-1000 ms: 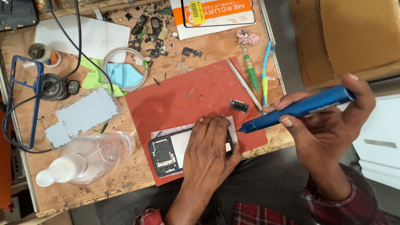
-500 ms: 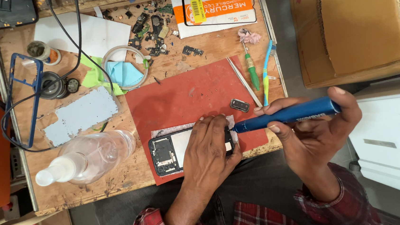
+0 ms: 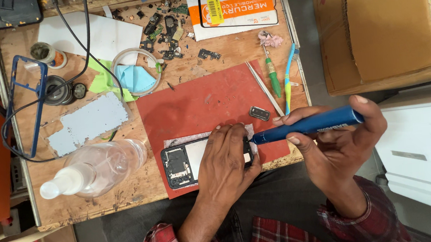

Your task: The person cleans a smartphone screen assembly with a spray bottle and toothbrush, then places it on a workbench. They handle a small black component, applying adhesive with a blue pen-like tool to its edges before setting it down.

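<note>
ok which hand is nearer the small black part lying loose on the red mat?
Right. The right hand holds the blue tool just right of the small black part; the left hand lies below it, pressing on the opened phone.

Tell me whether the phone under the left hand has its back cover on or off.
Off. The phone lies on the red mat with its circuit board and inner frame exposed; the left hand covers its right end.
</note>
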